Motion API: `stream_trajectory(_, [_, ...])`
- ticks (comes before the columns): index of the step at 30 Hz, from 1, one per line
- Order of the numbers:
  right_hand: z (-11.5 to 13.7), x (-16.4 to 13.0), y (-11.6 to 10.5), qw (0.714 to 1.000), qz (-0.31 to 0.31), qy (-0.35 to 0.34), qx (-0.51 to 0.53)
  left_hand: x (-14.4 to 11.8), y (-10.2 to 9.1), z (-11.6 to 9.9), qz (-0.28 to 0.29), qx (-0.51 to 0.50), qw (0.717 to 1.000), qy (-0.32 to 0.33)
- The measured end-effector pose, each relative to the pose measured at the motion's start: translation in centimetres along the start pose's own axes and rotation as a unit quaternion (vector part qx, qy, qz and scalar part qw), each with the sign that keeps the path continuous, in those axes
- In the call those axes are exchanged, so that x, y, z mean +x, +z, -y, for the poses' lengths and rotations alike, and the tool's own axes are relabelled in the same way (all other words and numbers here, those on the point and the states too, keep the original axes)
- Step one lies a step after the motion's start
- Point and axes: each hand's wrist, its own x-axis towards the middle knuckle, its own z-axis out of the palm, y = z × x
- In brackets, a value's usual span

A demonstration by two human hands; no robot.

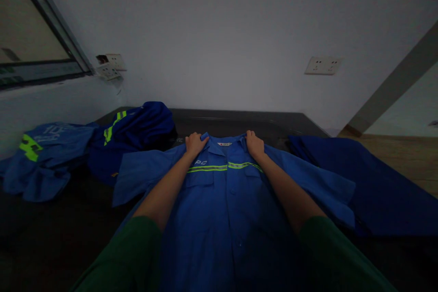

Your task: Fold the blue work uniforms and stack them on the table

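A blue short-sleeved work shirt (212,205) lies spread face up in front of me, its collar toward the wall and both sleeves stretched outward. Yellow-green reflective bands cross its chest, and a white label shows inside the collar. My left hand (195,144) is closed on the shirt at the left side of the collar. On the collar's other side, my right hand (255,145) grips the fabric near the shoulder. My forearms cover parts of the shirt's front, and its lower end runs into shadow.
To the left lie a crumpled light-blue garment (51,155) and a darker blue garment (137,127), both with reflective strips. A dark blue cloth (369,178) lies flat at the right. Behind the dark tabletop (219,116) rises a white wall (219,54) with sockets (322,65).
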Motion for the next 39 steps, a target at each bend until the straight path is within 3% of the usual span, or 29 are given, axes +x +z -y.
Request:
stream_trajectory(3, [-0.2,0.3,0.0,1.000,-0.003,-0.010,-0.001,-0.4,0.0,-0.3,-0.037,0.018,0.999,-0.018])
stream_trajectory(6, [-0.6,-0.5,-0.6,0.997,-0.050,-0.047,0.030,-1.5,-0.8,0.1,-0.074,-0.008,0.996,0.058])
stream_trajectory(10, [-0.2,-2.0,-1.8,0.968,-0.049,-0.228,0.096,-4.0,-1.7,0.1,0.014,-0.081,0.958,0.276])
stream_trajectory(13, [1.2,-2.8,-2.5,0.936,-0.019,-0.341,0.085,-5.5,-1.2,-1.3,0.062,-0.129,0.928,0.344])
stream_trajectory(15, [2.2,-3.0,-2.8,0.927,0.002,-0.372,0.051,-6.1,-0.5,-2.4,0.067,-0.148,0.929,0.332])
stream_trajectory(19, [3.2,-3.0,-3.6,0.930,0.033,-0.366,-0.013,-6.1,0.7,-3.9,0.056,-0.174,0.943,0.279])
stream_trajectory(29, [3.6,-4.5,-3.2,0.958,0.020,-0.281,0.042,-5.9,1.4,-4.7,0.033,-0.161,0.962,0.219])
stream_trajectory(34, [2.9,-6.3,-2.6,0.955,0.047,-0.290,0.035,-7.0,0.3,-4.6,0.029,-0.174,0.953,0.248])
stream_trajectory(39, [0.7,-7.6,-2.7,0.941,0.082,-0.323,0.065,-9.6,-1.5,-5.0,0.069,-0.179,0.940,0.282])
